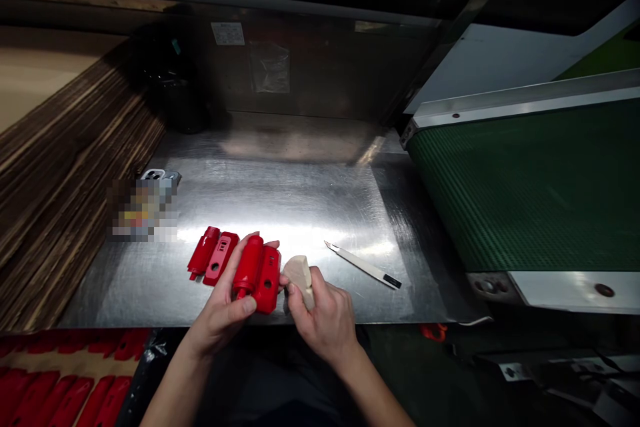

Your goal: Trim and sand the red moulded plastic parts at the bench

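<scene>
My left hand (227, 303) is closed around a glossy red plastic part (249, 265) with a rounded barrel and a flatter side that has small cut-outs. My right hand (325, 317) grips a beige pad (299, 272), rounded on one side, close to the right of that red part; its exact kind cannot be made out. Another red plastic part (220, 259) of similar shape lies on the metal table (280, 193), just left of my left hand. On the right of my right hand rests a craft knife (363, 265) with a pale handle, its blade pointing up and left.
A tall stack of cardboard sheets (75, 120) borders the table's left side, with a phone (160, 177) beside it. Behind stands a dark container (183, 93). A green conveyor belt (530, 187) runs at right. Several red parts (65, 397) lie below on the left.
</scene>
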`<state>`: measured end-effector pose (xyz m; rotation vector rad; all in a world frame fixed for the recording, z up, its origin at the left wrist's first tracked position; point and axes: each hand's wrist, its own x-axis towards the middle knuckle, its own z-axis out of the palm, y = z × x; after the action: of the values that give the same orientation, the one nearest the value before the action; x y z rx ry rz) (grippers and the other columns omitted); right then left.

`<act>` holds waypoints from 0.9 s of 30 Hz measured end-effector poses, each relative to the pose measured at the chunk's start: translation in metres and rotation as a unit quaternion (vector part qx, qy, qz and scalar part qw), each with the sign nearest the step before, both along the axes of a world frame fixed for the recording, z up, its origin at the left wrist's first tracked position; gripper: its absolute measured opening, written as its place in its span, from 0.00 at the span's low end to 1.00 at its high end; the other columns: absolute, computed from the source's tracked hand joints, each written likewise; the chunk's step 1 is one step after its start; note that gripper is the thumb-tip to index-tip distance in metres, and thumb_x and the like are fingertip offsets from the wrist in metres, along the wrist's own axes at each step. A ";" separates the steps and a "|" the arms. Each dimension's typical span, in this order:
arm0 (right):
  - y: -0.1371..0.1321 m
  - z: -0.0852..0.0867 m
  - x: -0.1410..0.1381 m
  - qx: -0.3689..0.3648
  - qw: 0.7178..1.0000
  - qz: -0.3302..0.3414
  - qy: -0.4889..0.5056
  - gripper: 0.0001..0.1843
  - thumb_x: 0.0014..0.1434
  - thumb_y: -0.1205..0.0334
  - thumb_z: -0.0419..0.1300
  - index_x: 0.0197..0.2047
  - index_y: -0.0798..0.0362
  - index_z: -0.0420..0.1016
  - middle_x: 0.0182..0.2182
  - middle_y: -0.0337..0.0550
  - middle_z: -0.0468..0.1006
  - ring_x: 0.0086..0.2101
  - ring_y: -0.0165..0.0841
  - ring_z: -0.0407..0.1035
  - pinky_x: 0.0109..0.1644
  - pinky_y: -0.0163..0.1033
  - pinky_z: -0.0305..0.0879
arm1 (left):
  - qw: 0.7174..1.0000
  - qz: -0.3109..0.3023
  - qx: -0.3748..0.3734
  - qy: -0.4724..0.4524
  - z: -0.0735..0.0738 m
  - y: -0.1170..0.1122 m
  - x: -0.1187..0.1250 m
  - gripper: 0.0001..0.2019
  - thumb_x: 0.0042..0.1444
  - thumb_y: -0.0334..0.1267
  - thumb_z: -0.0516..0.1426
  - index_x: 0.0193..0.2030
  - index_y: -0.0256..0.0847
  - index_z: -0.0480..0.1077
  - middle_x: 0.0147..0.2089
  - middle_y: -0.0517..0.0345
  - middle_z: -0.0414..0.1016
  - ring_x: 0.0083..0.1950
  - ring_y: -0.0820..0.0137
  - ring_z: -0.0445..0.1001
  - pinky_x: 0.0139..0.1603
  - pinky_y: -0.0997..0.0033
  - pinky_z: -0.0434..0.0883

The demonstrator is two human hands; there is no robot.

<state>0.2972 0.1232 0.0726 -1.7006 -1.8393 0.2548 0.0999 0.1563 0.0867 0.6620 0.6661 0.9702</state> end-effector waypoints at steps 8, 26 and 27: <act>0.001 0.000 0.000 0.009 1.000 0.001 -0.008 0.14 0.74 0.54 0.52 0.38 0.51 0.71 0.21 0.39 0.80 0.20 0.34 0.75 0.27 0.41 0.54 | 1.000 -0.004 0.002 -0.005 0.000 0.001 0.001 0.42 0.57 0.45 0.73 0.76 0.60 0.63 0.82 0.46 0.57 0.61 0.48 0.80 0.74 0.38 0.67; 0.001 0.000 -0.001 0.042 0.999 -0.004 -0.024 0.18 0.75 0.52 0.50 0.37 0.52 0.72 0.19 0.37 0.79 0.18 0.33 0.75 0.26 0.41 0.54 | 1.000 -0.017 0.006 -0.009 -0.002 0.001 -0.001 0.43 0.58 0.45 0.72 0.77 0.61 0.60 0.83 0.46 0.54 0.67 0.45 0.77 0.74 0.39 0.66; 0.001 0.000 -0.001 0.043 0.999 -0.004 -0.025 0.18 0.75 0.52 0.50 0.37 0.52 0.72 0.19 0.37 0.78 0.18 0.33 0.75 0.26 0.42 0.54 | 1.000 -0.015 0.003 -0.009 -0.002 0.001 -0.001 0.43 0.57 0.45 0.72 0.77 0.60 0.60 0.83 0.46 0.54 0.67 0.44 0.76 0.74 0.40 0.66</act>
<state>0.2964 0.1247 0.0728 -1.6697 -1.8509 0.1300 0.0987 0.1573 0.0847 0.6656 0.6363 0.9490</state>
